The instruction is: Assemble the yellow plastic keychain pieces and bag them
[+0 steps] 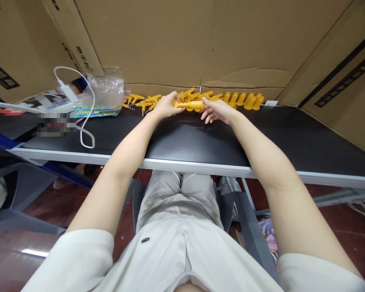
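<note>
Between my two hands, above the back of the black table, a yellow plastic corkscrew piece (193, 104) lies level, with a thin ridged stem and a wider ribbed sleeve. My left hand (167, 105) pinches its left end. At the sleeve's right end are the thumb and forefinger of my right hand (215, 110), while the other fingers hang loosely curled. Left of my left hand lie several yellow T-handled corkscrews (144, 102) with bare metal spirals. Behind the held piece is a heap of more yellow parts (190, 95), partly hidden by my hands.
Several yellow sleeves (252, 101) stand upright at the back right, beside a small white block (271, 103). A clear plastic bag (108, 89) and a white cable (93, 109) lie at the left. Cardboard (185, 44) walls the table's back.
</note>
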Motion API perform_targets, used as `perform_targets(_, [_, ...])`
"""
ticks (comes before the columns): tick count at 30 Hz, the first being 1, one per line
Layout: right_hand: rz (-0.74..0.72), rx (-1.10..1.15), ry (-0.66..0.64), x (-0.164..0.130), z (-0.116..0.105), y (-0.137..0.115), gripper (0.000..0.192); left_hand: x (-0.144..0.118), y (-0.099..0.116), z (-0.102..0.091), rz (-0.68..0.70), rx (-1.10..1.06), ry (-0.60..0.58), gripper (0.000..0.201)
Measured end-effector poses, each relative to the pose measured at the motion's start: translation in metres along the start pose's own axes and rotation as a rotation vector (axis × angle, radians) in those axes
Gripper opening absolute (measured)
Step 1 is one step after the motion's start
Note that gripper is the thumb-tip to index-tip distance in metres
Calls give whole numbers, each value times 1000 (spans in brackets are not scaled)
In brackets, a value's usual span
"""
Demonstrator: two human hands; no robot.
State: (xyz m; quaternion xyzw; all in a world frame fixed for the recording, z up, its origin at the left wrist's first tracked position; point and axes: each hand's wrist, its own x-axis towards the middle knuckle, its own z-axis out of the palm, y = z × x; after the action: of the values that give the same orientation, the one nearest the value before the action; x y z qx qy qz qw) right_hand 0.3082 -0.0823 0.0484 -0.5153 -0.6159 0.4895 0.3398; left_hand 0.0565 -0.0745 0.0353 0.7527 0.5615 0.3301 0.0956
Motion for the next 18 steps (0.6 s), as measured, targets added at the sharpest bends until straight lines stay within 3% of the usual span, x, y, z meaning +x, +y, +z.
perform_targets(3, [-40,12,4,-3,-2,-1,34,2,-5,1,11,-16,2,31])
perform_targets(9, [-121,5,66,-1,-1,1,29,7,-15,4,59,-23,19,33])
perform_targets(18, [-83,47,78,-8,4,-5,36,6,-14,5,86,-5,7,37])
